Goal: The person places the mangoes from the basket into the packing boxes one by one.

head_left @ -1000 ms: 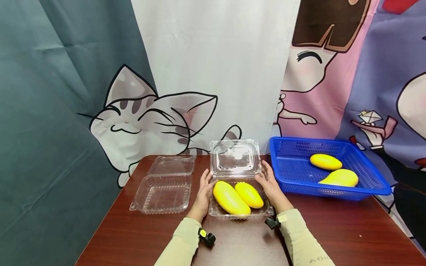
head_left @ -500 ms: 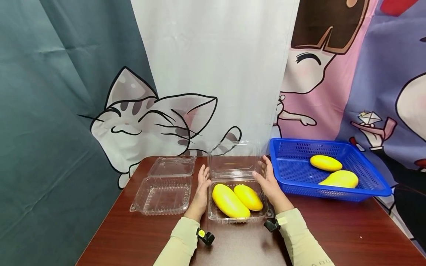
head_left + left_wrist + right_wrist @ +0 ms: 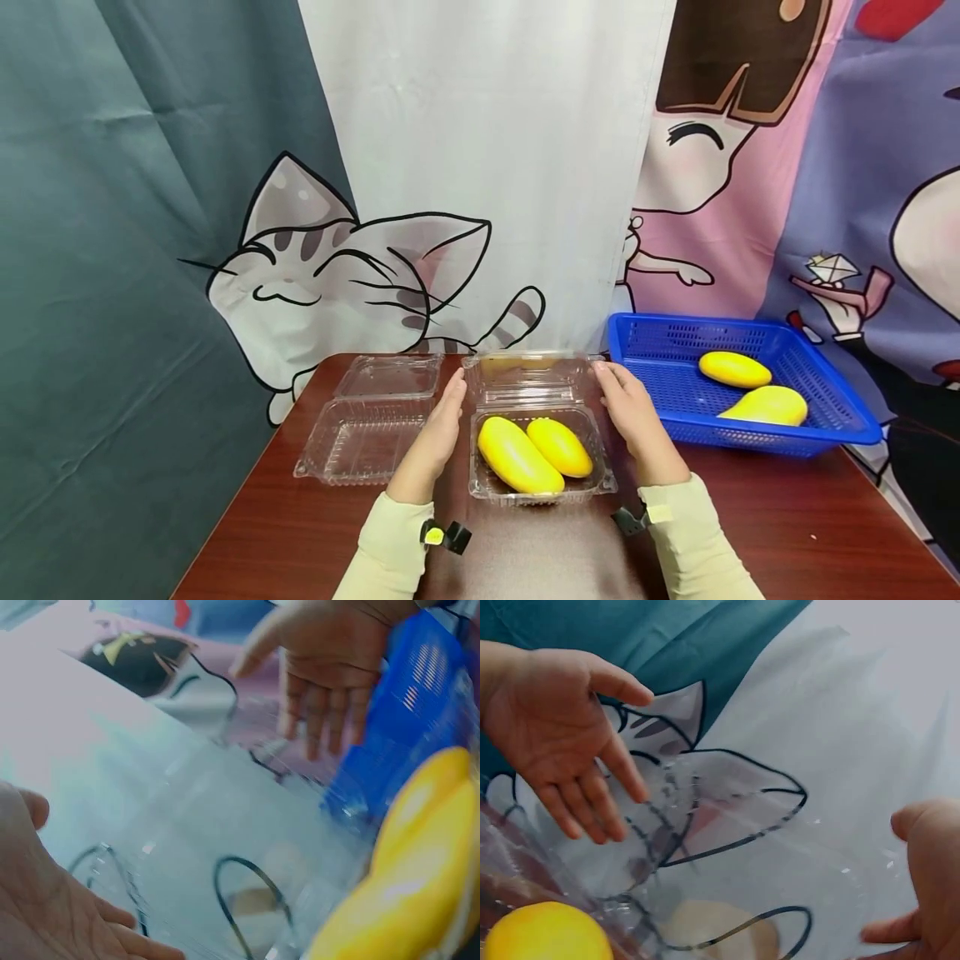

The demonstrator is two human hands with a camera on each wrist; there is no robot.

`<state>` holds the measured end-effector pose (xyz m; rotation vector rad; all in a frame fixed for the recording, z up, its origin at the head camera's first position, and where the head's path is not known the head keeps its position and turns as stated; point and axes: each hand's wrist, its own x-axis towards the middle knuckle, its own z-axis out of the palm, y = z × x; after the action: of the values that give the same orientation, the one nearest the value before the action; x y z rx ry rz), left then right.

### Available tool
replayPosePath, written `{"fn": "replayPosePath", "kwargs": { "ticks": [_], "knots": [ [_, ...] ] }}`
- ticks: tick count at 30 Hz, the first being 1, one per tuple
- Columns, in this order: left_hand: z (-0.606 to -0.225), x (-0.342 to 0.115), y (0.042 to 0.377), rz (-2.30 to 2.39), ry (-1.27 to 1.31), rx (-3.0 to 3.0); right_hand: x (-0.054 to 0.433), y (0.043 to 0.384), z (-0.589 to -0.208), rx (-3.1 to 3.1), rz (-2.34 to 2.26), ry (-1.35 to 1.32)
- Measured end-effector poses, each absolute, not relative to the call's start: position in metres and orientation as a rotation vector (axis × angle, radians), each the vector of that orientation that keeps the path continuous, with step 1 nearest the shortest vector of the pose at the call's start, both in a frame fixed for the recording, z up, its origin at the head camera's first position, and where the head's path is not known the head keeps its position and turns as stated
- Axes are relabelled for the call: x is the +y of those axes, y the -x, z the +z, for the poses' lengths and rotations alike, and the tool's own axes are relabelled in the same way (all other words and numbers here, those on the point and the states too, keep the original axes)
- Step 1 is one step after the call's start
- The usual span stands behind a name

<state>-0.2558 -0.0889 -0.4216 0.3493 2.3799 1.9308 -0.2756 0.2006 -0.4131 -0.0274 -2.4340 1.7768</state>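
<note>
In the head view, two yellow mangoes lie side by side in a clear plastic clamshell box. Its hinged lid leans back behind the base. My left hand is at the left of the box, fingers extended and holding nothing. On the other side my right hand has its fingers stretched toward the lid's right corner; whether they touch it, I cannot tell. Both wrist views show spread, relaxed fingers on the left hand and the right hand.
Left of the filled box, a second clear clamshell box lies with its lid folded back. A blue perforated basket at the right holds two more mangoes. The brown table meets a printed curtain behind.
The lid has tipped further back and lower, away from me. My left hand has drawn back to the left, and the right hand has shifted outward to the right.
</note>
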Motion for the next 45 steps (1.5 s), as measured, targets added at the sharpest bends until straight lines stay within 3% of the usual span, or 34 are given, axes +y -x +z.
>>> {"fn": "replayPosePath", "kwargs": {
  "ticks": [9, 16, 45],
  "knots": [
    [-0.397, -0.087, 0.236, 1.761, -0.173, 2.513, 0.217, 0.257, -0.394, -2.744, 1.42, 0.006],
    [-0.396, -0.085, 0.233, 1.57, -0.196, 2.617, 0.218, 0.254, -0.391, -2.826, 1.28, -0.041],
    [-0.479, -0.062, 0.278, 1.788, -0.018, 2.503, 0.2, 0.282, -0.45, -2.763, 1.316, -0.208]
  ]
}}
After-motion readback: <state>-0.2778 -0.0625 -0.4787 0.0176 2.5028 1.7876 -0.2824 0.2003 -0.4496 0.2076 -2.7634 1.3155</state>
